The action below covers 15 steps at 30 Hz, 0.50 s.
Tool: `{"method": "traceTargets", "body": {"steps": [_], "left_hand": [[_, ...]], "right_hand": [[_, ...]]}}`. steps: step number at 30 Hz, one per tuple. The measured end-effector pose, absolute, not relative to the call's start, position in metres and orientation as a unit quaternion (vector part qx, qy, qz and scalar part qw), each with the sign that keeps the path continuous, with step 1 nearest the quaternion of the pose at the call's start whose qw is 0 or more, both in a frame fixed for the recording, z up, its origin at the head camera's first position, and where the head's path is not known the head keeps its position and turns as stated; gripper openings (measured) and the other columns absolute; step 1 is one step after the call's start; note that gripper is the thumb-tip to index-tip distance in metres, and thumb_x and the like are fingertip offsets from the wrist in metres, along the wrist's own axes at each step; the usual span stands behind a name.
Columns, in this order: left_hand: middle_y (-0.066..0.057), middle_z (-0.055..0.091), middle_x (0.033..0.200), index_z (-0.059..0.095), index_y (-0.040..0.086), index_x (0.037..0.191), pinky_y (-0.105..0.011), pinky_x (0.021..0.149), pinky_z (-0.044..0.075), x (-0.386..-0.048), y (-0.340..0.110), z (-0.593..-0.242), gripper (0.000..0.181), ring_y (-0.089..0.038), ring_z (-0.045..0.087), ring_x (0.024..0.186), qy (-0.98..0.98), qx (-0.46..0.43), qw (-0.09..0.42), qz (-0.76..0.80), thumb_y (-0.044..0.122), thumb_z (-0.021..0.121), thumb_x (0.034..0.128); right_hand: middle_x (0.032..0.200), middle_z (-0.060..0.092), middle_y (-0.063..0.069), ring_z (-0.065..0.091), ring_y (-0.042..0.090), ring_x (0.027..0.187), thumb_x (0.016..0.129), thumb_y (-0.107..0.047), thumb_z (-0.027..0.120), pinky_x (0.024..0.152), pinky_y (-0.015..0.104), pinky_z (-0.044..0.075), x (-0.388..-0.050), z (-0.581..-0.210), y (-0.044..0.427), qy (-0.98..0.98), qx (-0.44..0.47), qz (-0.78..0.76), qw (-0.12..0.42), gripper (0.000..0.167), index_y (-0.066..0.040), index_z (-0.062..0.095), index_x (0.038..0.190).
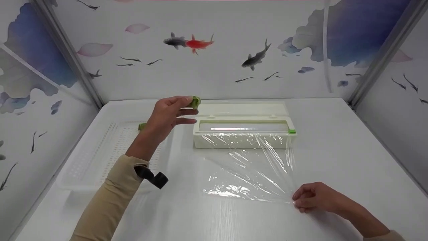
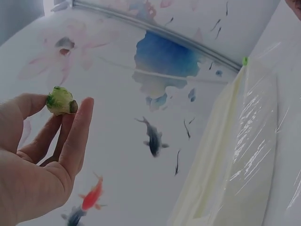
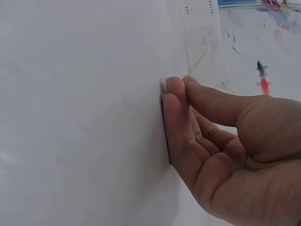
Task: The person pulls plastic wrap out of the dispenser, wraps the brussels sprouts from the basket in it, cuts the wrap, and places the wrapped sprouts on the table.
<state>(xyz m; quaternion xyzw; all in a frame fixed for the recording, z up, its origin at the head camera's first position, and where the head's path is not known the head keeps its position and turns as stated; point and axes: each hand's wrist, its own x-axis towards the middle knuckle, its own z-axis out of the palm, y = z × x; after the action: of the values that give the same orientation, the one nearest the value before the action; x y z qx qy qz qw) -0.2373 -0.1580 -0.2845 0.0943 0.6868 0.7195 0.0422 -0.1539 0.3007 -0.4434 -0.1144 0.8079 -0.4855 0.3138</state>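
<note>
My left hand pinches a small green vegetable piece between thumb and fingers, held up left of the dispenser's back edge. In the left wrist view the piece looks pale green with darker green patches; its exact kind is unclear. A sheet of clear cling film runs forward from a pale green cling film dispenser, whose lid is raised. The film's front right corner is pinched by my right hand, low over the tabletop. In the right wrist view, that hand's thumb and fingertips meet.
A white perforated basket stands on the left, partly behind the left forearm, with another green piece in it. A green slider sits at the dispenser's right end. Printed panels enclose the white table at the back and sides.
</note>
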Motion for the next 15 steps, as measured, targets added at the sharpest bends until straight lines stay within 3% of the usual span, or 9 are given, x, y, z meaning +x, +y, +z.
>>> {"method": "traceTargets", "body": {"steps": [15], "left_hand": [[-0.008, 0.070, 0.107, 0.064, -0.003, 0.122, -0.040, 0.087, 0.063, -0.221, -0.111, -0.302, 0.030, -0.021, 0.071, 0.100, 0.649, 0.160, 0.131, 0.732, 0.016, 0.061, 0.0989]], "right_hand": [[0.093, 0.074, 0.008, 0.070, 0.014, 0.079, 0.092, -0.016, 0.073, 0.073, 0.023, 0.062, -0.155, -0.445, 0.301, 0.808, -0.114, -0.486, 0.311, 0.031, 0.007, 0.065, 0.111]]}}
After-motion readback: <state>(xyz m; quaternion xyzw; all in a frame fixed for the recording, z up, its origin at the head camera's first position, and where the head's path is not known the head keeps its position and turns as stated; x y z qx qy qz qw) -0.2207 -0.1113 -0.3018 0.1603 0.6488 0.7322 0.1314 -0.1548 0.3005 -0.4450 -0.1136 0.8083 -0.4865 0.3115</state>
